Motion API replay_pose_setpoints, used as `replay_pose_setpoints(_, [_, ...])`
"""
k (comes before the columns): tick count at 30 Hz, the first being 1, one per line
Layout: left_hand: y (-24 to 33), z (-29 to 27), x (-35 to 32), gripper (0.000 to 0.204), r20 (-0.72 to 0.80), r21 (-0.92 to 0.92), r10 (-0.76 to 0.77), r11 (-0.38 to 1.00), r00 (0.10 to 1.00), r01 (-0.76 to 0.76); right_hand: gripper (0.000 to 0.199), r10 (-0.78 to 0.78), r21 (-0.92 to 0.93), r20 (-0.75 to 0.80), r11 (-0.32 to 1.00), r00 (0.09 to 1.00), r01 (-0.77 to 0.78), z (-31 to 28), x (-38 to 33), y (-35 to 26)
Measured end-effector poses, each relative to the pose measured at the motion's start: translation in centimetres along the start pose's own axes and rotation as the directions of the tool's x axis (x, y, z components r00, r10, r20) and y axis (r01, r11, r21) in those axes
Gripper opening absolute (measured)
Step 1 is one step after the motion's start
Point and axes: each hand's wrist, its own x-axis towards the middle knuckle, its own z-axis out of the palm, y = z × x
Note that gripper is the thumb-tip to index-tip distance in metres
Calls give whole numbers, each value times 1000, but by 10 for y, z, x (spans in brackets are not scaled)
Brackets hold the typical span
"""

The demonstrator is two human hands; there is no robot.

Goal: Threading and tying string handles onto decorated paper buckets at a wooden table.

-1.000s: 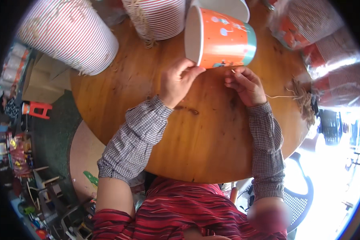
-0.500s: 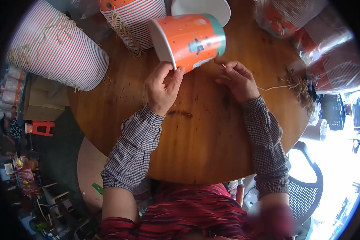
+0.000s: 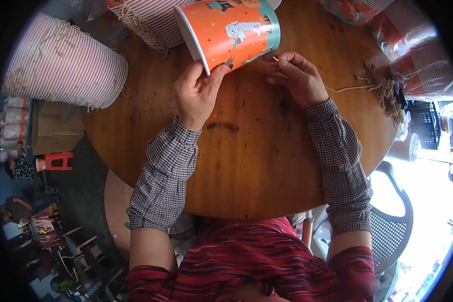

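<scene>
My left hand (image 3: 197, 95) is closed on the rim of an orange paper bucket (image 3: 236, 38) with a teal base band and printed figures. The bucket is tilted on its side above the table, its white-rimmed mouth toward the left. Close to its teal end, my right hand (image 3: 302, 80) pinches the pale tip of a thin cord (image 3: 350, 89) between thumb and fingers. That cord seems to run from behind the right wrist to a bundle of brown cords (image 3: 380, 93) lying at the table's right side.
Stacked paper buckets (image 3: 65, 63) with knotted cords lie at the far left of the round wooden table (image 3: 256, 171). Another corded stack (image 3: 153, 22) is behind my left hand. Plastic-wrapped buckets (image 3: 425, 65) line the right edge. A mesh-backed chair (image 3: 387, 231) stands at lower right.
The orange bucket has turned about its axis, showing other printed figures. It and both hands sit slightly higher in the picture. The whole view has shifted a little. Both grips look the same.
</scene>
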Motion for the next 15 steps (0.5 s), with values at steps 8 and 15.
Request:
replay_pose_setpoints(8, [-9,-13,-2,25,55,98,3,995,998,-9,11,-23,-8,19,1000,1000,23,3,0,-1])
replay_pose_setpoints(15, [11,-9,-2,25,-71,-114,-20,993,997,12,10,-55,-44,-74,998,996,52,13,-3,-4])
